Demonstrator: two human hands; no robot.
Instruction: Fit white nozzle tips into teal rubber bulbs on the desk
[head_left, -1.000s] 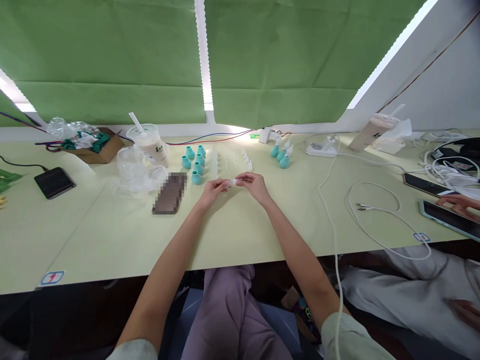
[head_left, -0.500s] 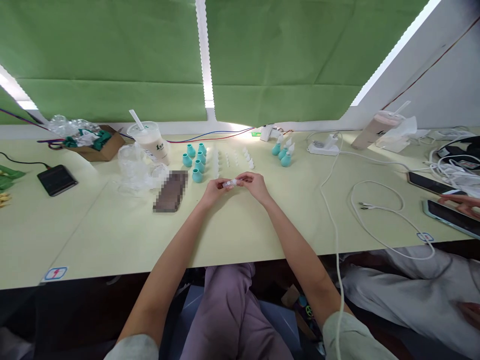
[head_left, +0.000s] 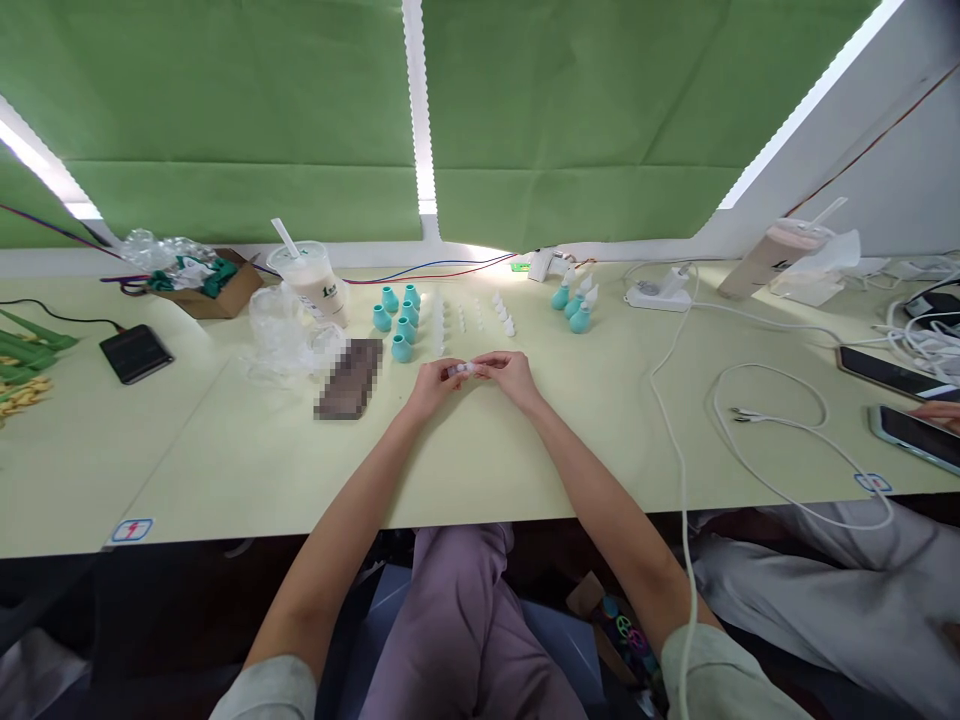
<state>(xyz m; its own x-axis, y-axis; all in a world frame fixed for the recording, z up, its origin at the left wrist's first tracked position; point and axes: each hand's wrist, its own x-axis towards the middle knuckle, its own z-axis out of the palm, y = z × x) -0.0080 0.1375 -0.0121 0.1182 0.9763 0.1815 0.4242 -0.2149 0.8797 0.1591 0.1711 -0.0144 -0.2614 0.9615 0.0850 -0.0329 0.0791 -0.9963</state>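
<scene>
My left hand (head_left: 435, 388) and my right hand (head_left: 514, 378) meet above the table, fingertips pinched from both sides around a small whitish plastic piece (head_left: 463, 368). My fingers cover much of it, so its exact kind does not show. Just beyond my left hand stand several turquoise rubber bulbs (head_left: 402, 349) with open necks. Rows of small white plastic parts (head_left: 439, 325) and white cone-shaped tips (head_left: 509, 327) lie beyond my fingers. Farther right, several turquoise bulbs (head_left: 580, 318) have white pointed tips on them.
A blurred dark flat object (head_left: 349, 380) lies left of my hands, near a crumpled clear bag (head_left: 277, 335) and a drink cup (head_left: 315, 285). On the right are a power strip (head_left: 658, 293), a looping white cable (head_left: 720, 410), and phones (head_left: 919, 440) by another person's hand.
The whole view has shifted slightly, so things appear farther right. Both hands keep their pinch on the plastic piece, with the fingers a little closer together around it.
</scene>
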